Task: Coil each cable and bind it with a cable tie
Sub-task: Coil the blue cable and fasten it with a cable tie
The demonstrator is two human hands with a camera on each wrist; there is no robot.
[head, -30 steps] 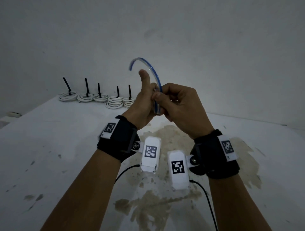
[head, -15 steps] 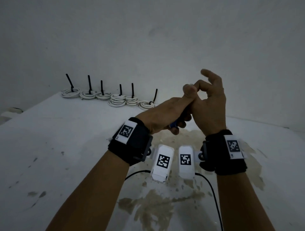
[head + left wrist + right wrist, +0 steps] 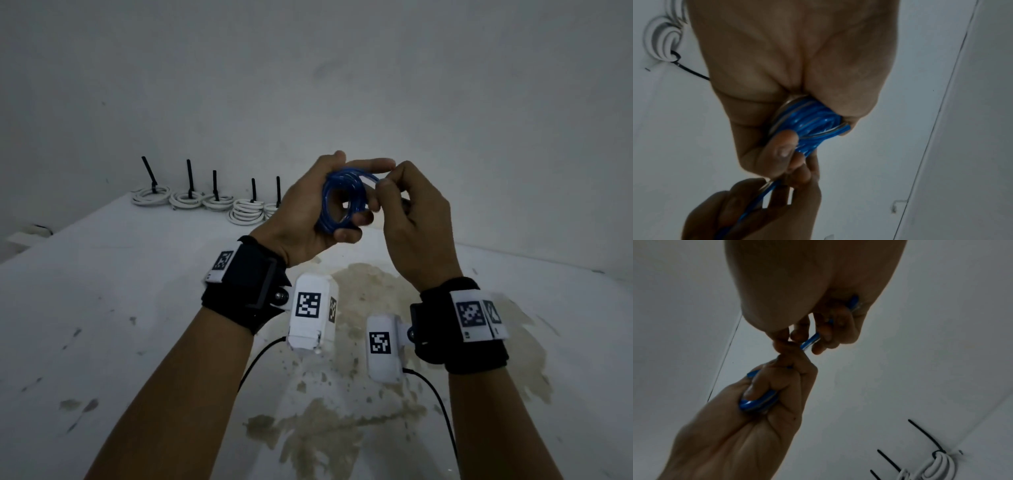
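In the head view the left hand [image 3: 301, 212] holds a blue cable [image 3: 342, 202] wound into a small round coil, raised in the air above the white surface [image 3: 102, 308]; its grip is curled around the ring, with one finger stretched straight over the top. The right hand [image 3: 414, 222] is just beside it, and its grip pinches the free end of the same cable between thumb and fingertips [image 3: 385, 186]. Only this view shows the row of white coiled cables [image 3: 191, 198] at the far edge of the surface, each bound with a black cable tie [image 3: 189, 178] whose tail stands upright, and also the brownish stain [image 3: 359, 291] under the wrists. The left wrist view shows what the head view does not: the cable is glossy, half-transparent plastic, many turns pressed tight together in the palm. The right wrist view shows the straight piece of cable going from one hand to the other.
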